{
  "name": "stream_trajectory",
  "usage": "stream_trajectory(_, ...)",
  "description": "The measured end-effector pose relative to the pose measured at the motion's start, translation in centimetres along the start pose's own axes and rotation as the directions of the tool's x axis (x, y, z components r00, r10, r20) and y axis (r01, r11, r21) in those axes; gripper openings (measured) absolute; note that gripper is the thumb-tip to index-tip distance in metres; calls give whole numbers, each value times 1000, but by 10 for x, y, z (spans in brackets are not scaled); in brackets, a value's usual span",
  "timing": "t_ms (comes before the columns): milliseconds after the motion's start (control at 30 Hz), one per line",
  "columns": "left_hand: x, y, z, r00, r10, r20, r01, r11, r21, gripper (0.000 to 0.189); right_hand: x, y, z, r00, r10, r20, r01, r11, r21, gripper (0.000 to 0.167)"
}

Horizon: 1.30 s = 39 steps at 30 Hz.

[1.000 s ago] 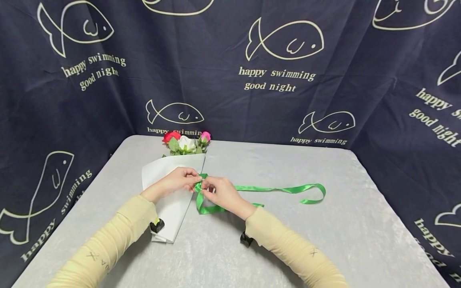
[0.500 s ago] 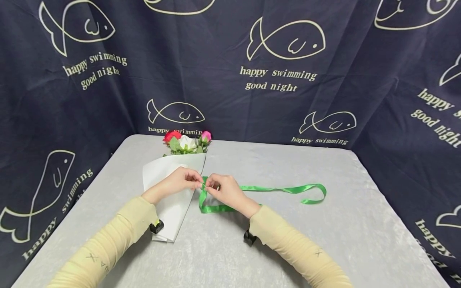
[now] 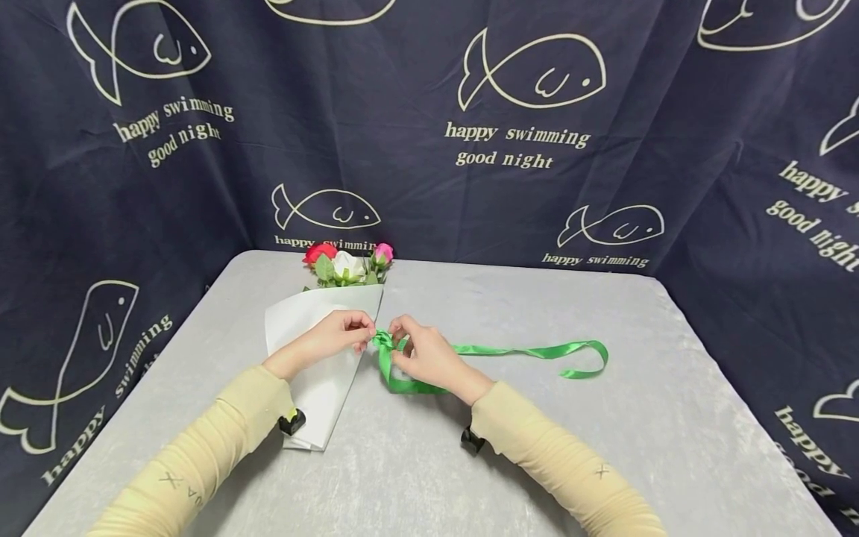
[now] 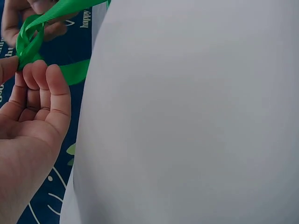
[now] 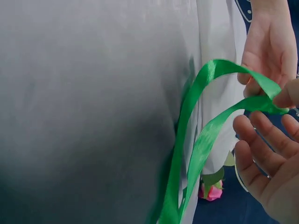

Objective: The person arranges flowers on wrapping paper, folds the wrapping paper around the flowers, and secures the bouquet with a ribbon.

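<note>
A bouquet wrapped in white paper (image 3: 325, 399) lies on the left half of the table, with a red rose (image 3: 319, 255), a white rose (image 3: 347, 266) and a pink rose (image 3: 383, 253) at its far end. Beside the paper's right edge, my left hand (image 3: 332, 335) pinches the looped, knot-like part of a green ribbon (image 4: 30, 42) between thumb and fingertips. My right hand (image 3: 429, 356) holds the ribbon just to the right, its thumb on the band in the right wrist view, fingers partly hidden. Two strands of ribbon (image 5: 194, 100) hang from there in a loop.
One long ribbon tail runs rightward over the grey tablecloth (image 3: 570, 455) and curls back at its end. A dark blue curtain (image 3: 416, 97) with fish drawings surrounds the table's back and sides. Both forearms wear cream sleeves (image 3: 557, 455).
My right hand has moved slightly right, away from the left, and its thumb and forefinger have spread. The looped ribbon part has come into sight between the hands. The bouquet stays put.
</note>
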<state>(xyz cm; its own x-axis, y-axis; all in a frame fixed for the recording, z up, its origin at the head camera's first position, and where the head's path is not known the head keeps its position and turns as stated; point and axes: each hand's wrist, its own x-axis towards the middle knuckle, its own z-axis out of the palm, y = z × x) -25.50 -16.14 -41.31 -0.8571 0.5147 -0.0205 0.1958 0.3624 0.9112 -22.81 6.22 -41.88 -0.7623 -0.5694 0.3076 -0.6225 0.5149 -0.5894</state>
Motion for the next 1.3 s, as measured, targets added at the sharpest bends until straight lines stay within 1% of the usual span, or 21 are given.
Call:
stream_trajectory(67,0,0,0,1000,0,0,0,1000,-3,14,1,-2,1,1000,-9,-8,9,1000,11,22)
stream_trajectory(233,0,1,0,1000,-11,7,12,999,-30,11,4,-1,4,994,-51,-95,50,999,-5,5)
stream_trajectory(333,-1,3,-1,1000,-5,-4,5,1000,-29,13,4,1,4,989,-73,-131,70,997,-23,4)
stream_trajectory(400,0,3,0,1000,18,-5,-18,1000,10,20,4,2,4,988,-86,-129,82,996,-38,4)
stream_trajectory(500,2,1,1,997,81,17,-82,991,110,28,4,0,4,988,-104,-110,99,994,-51,5)
stream_trajectory(533,3,0,2,994,102,25,-104,985,140,29,4,0,4,989,-104,-101,99,994,-51,6)
stream_trajectory(600,5,-1,2,993,114,20,-116,978,175,23,5,0,4,991,-105,-88,101,994,-45,6)
stream_trajectory(667,5,-2,3,994,107,-5,-105,979,174,15,4,0,4,991,-101,-85,99,995,-29,5)
stream_trajectory(733,5,-3,2,995,87,-44,-80,986,146,10,3,2,3,992,-91,-89,90,996,-20,4)
stream_trajectory(800,5,-4,1,995,65,-73,-57,993,108,9,2,4,2,992,-84,-94,84,996,-9,4)
stream_trajectory(933,4,-5,0,995,31,-99,-29,999,19,11,-1,8,-1,993,-95,-74,94,995,-14,6)
stream_trajectory(1033,5,-5,1,997,13,-81,-17,999,-46,16,-3,10,-3,993,-115,-31,115,993,-27,8)
stream_trajectory(1100,6,-4,2,999,-3,-47,0,998,-70,20,-4,10,-4,992,-125,5,125,992,-36,11)
stream_trajectory(1167,6,-3,3,1000,-21,-6,20,997,-71,25,-5,9,-4,990,-134,40,136,990,-42,15)
stream_trajectory(1233,7,-2,5,999,-34,24,35,998,-49,29,-6,9,-4,987,-145,66,148,988,-45,17)
stream_trajectory(1300,7,-2,6,998,-36,45,37,999,-21,27,-6,9,-5,983,-163,79,167,985,-47,18)
